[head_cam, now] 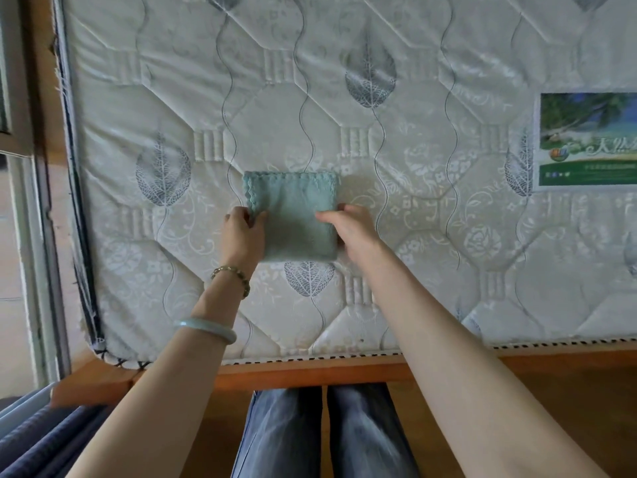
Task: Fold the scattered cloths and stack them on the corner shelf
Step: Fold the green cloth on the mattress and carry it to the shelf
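Note:
A teal cloth (293, 201), folded into a small rectangle with a scalloped edge along its top and left side, lies flat on the quilted mattress (431, 236). My left hand (243, 232) pinches the cloth's left edge between thumb and fingers. My right hand (348, 229) holds the cloth's right edge, thumb lying on top of the fabric and fingers curled at its side. No other cloths and no shelf are in view.
The mattress sits on a wooden bed frame (310, 370) whose front rail runs across below my arms. A green printed label (586, 139) is on the mattress at the right. A window frame (31, 201) and dark striped fabric (44, 439) are at the left.

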